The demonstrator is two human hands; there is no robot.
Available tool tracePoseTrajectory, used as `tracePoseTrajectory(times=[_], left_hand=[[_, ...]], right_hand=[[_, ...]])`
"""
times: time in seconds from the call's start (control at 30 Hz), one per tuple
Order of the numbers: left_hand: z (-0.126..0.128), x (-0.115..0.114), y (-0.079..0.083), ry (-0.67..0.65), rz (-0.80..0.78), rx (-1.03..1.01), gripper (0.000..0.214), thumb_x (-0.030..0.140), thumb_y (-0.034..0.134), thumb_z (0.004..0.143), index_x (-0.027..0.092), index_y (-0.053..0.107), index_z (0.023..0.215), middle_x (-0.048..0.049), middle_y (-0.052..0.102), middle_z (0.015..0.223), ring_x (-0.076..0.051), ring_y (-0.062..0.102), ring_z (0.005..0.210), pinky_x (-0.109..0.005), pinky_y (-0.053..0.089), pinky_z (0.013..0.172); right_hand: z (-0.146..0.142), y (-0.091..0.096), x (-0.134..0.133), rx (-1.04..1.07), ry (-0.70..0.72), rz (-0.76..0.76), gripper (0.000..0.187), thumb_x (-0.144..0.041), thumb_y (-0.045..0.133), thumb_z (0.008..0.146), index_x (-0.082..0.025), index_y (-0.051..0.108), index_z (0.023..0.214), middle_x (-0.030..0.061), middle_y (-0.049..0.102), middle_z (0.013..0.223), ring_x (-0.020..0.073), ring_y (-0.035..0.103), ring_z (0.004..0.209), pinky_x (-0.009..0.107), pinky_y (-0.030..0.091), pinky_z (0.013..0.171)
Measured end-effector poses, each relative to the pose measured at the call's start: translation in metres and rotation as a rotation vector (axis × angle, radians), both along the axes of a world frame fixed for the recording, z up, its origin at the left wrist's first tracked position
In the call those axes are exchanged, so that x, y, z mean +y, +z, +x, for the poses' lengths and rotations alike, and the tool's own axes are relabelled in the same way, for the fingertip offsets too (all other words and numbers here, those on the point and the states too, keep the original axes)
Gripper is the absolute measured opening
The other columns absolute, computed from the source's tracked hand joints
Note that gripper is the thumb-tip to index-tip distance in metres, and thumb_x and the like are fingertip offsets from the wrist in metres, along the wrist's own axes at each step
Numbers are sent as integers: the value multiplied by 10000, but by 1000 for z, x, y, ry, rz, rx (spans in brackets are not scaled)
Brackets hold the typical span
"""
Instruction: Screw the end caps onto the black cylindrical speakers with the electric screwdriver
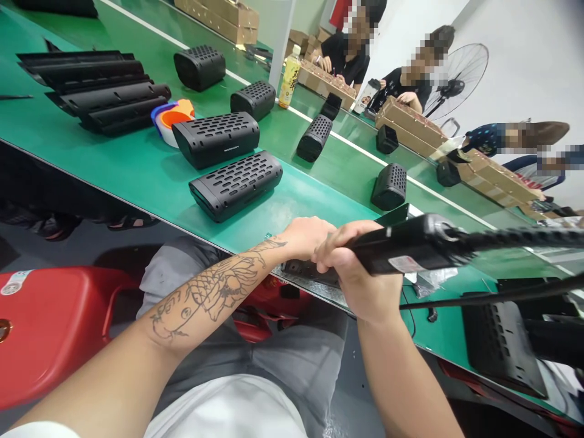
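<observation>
My right hand (353, 267) is closed around a black electric screwdriver (410, 246) whose cable runs off to the right. My left hand (303, 237), on a tattooed forearm, presses on a dark part (310, 272) at the near edge of the green belt (146, 170); its fingers are hidden behind the right hand. Two finished black speaker housings (236, 184) (216, 138) lie on the belt just beyond my hands.
More black speakers (389, 186) (314, 137) are spread along the belt. Stacked black panels (100, 91) and tape rolls (171, 118) sit at the left. A black grille part (499, 340) lies at the right. Other people sit across with cardboard boxes (406, 125). A red stool (50, 328) stands left.
</observation>
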State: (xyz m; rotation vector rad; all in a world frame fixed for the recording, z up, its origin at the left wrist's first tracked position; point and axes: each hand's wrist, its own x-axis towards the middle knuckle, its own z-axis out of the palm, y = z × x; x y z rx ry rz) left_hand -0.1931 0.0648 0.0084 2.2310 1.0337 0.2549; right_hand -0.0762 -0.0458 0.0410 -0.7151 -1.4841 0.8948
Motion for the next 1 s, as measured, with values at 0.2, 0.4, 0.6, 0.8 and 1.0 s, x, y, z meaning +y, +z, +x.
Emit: tracePoseTrajectory(times=[0.2, 0.4, 0.6, 0.8, 1.0], left_hand=[[-63, -25, -63, -108, 21, -413, 939, 435, 995, 814, 257, 692, 1685, -138, 516, 1836, -335, 620, 1630, -393, 506, 1379], [-79, -36, -113, 7, 246, -532, 905, 342, 955, 864, 294, 610, 1700, -163, 538, 1694, -333, 619, 1598, -468, 516, 1394], [18, 50, -105, 437, 305, -537, 974, 302, 1024, 782, 253, 629, 1671, -154, 532, 1655, -339, 613, 1578, -494, 444, 1449], [170, 164, -78, 661, 194, -541, 1026, 225, 993, 893, 192, 489, 1787, -208, 413, 1741, -319, 533, 1654, -380, 356, 1460], [212, 229, -68, 631, 372, -336, 859, 504, 783, 1117, 139, 461, 1824, -272, 428, 1803, -381, 422, 1743, -493, 235, 1493]], right_hand=[[69, 41, -1, 169, -731, 212, 109, -228, 835, 889, -212, 734, 926, -31, 584, 618, 177, 545, 481, 366, 540, 493], [182, 6, 27, -27, -1137, 122, 231, -337, 860, 924, -211, 686, 840, 24, 628, 661, 209, 652, 578, 371, 577, 590], [198, -19, 22, 87, -993, 122, 231, -289, 878, 859, -200, 667, 889, 9, 631, 630, 224, 620, 498, 390, 593, 557], [192, -14, 7, 89, -965, 54, 324, -379, 934, 879, -168, 694, 930, -2, 630, 649, 201, 625, 516, 394, 612, 562], [203, -14, -30, 166, -924, -36, 192, -326, 924, 799, -283, 788, 928, 5, 577, 659, 214, 559, 512, 477, 634, 539]])
